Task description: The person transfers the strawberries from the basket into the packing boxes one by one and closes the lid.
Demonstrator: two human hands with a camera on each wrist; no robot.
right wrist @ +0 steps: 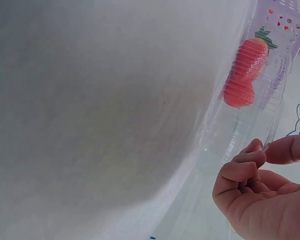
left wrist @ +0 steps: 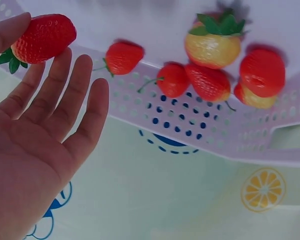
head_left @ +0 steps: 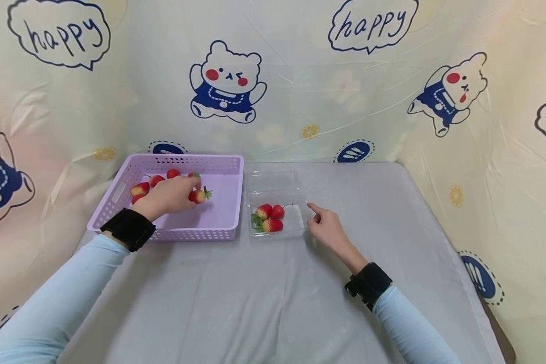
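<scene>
Inside the purple basket, my left hand (head_left: 170, 196) pinches a red strawberry (left wrist: 46, 38) with green leaves between thumb and fingertips. More strawberries (left wrist: 262, 72) and a small stemmed red fruit (left wrist: 172, 80) lie along the basket's far side, partly hidden by this hand in the head view. My right hand (head_left: 326, 227) pinches the right edge of a clear plastic box (head_left: 296, 221) between thumb and index finger, its other fingers curled in. Three strawberries (head_left: 273, 225) sit in the left part of the box, and its lid (head_left: 275, 179) stands open at the back.
The purple perforated basket (head_left: 209, 233) stands left of the box, close beside it. A grey cloth (head_left: 236, 298) covers the table. Behind and at the sides hangs a patterned curtain (head_left: 291, 101) with bears and orange slices.
</scene>
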